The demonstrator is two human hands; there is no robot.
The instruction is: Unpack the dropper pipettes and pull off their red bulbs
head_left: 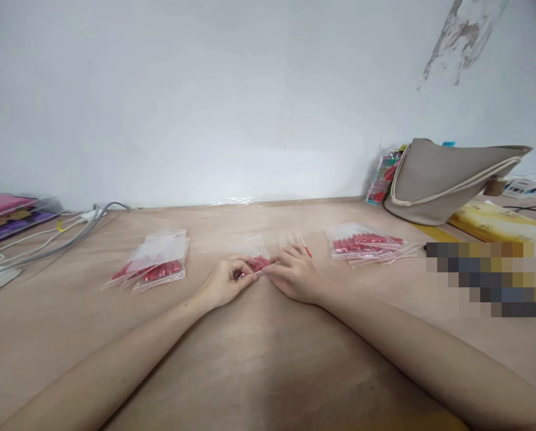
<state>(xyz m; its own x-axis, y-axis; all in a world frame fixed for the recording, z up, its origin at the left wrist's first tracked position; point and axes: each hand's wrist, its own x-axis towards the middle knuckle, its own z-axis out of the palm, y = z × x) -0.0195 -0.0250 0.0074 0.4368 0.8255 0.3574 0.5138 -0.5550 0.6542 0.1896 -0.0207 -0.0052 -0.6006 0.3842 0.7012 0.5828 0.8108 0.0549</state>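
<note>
A small clear plastic bag (249, 245) lies flat on the table, with slim red-ended sticks inside it. My left hand (230, 280) pinches its near left edge between thumb and fingers. My right hand (297, 274) is closed at the bag's near right edge, its fingertips close to those of my left hand. Just beyond my right hand are a few loose thin sticks (300, 239), one with a red end, partly hidden by the fingers. My fingers cover much of the bag's near edge.
Piles of similar filled bags lie left (163, 254) and right (362, 240). Cables (82, 230) and a clear box of colourful things (17, 212) are at far left. A grey bag (447, 179), a colourful package (383, 176) and a yellow packet (496, 222) stand at right, before the wall.
</note>
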